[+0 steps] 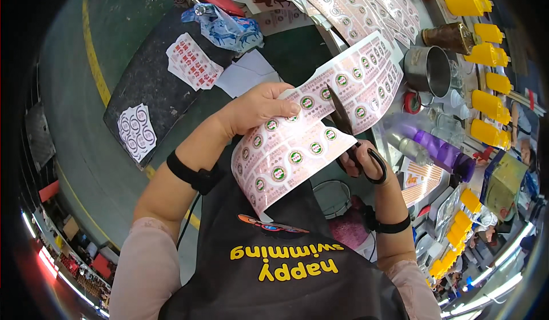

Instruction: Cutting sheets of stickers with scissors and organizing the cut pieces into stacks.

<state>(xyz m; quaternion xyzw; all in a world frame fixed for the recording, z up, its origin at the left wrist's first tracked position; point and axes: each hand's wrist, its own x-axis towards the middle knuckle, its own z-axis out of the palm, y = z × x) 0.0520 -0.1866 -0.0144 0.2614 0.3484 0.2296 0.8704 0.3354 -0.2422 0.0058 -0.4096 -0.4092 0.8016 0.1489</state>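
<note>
My left hand (pixel 258 107) grips a long, pale pink sheet of printed labels (pixel 271 160) by its upper edge, thumb on top. Rows of round green-and-white emblems run along the sheet, which bends and curls at its ends. In my right hand (pixel 366 158) is a pair of scissors (pixel 341 113) with black handles, fingers through the loops. Their dark blades point up and away, spread apart at the sheet. A cut runs in from the right side, parting the lower strip from the upper one near the blades.
Small stacks of cut labels, one red-printed (pixel 194 62) and one purple-printed (pixel 137 131), lie on a dark board (pixel 171 105) at left. Near them sits a blue plastic bag (pixel 231 31). More printed sheets (pixel 366 5) pile up ahead. A metal pot (pixel 427 71) and purple bottle (pixel 437 148) stand right.
</note>
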